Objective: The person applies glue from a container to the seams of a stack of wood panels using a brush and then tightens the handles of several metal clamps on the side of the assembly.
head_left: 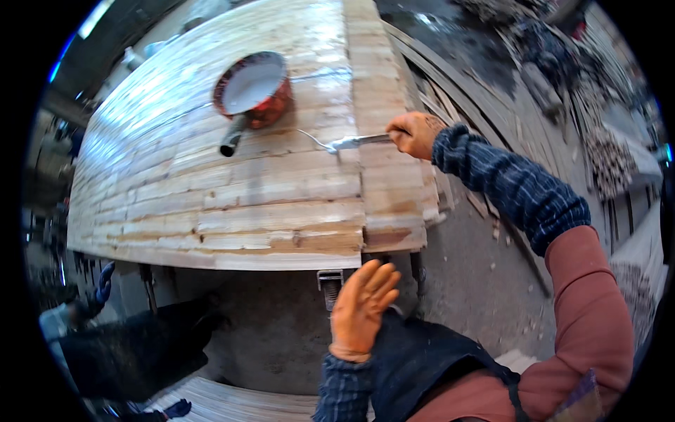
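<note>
In an orange glove, my right hand (pixel 416 135) is closed round a slim, flat grey tool (pixel 369 139) above the right part of the wooden panel. White paste coats the tool's far end, and a thin white string trails left from it; the tool's exact kind is unclear. My left hand (pixel 362 309), also gloved in orange, is off the panel's near edge with its fingers stretched out and nothing in them. A red, dark-patterned pan (pixel 273 105) with white liquid inside stands on the panel (pixel 281 183), its dark handle pointing toward me.
Under the panel's near edge sits a metal clamp (pixel 329 285). Long wood strips (pixel 485 91) lie on the floor at right, beside stacked sticks (pixel 612 165). At lower left, another person's blue-gloved hand (pixel 105 283) shows near dark cloth (pixel 140 344). Pale boards (pixel 239 401) lie along the bottom.
</note>
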The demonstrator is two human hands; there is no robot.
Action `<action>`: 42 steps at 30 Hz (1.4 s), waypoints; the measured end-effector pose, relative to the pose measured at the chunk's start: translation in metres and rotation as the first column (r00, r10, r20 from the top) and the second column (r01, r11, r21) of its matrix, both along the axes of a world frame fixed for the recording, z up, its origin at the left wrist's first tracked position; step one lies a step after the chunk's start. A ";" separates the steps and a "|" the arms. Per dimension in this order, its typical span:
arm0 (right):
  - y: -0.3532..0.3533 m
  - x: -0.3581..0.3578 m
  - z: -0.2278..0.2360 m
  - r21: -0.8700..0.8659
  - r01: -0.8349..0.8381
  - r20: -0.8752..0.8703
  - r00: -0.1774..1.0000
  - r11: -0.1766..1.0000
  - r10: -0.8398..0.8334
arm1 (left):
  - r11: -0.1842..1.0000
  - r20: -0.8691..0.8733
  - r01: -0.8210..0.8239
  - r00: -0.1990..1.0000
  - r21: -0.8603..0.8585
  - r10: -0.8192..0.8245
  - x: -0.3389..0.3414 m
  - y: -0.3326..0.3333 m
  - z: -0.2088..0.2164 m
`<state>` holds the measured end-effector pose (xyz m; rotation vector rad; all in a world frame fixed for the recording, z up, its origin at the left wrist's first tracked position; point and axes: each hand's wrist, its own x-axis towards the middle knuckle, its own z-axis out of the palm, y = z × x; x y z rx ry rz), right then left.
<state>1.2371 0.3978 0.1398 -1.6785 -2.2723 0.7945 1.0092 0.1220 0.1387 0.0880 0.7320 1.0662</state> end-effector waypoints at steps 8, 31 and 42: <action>0.013 -0.013 0.018 -0.025 -0.089 -0.017 0.996 0.996 0.089 | 0.887 0.480 -0.412 0.746 -0.211 0.461 0.109 0.109 -0.114; 0.066 -0.021 0.051 -0.253 -0.411 -0.154 0.911 0.876 0.383 | 0.369 0.506 -0.862 0.160 -0.347 0.848 0.140 0.273 -0.145; 0.053 -0.023 0.025 0.199 -0.772 0.153 0.633 0.604 0.759 | 0.156 0.424 -0.855 -0.081 -0.495 0.902 0.142 0.292 -0.146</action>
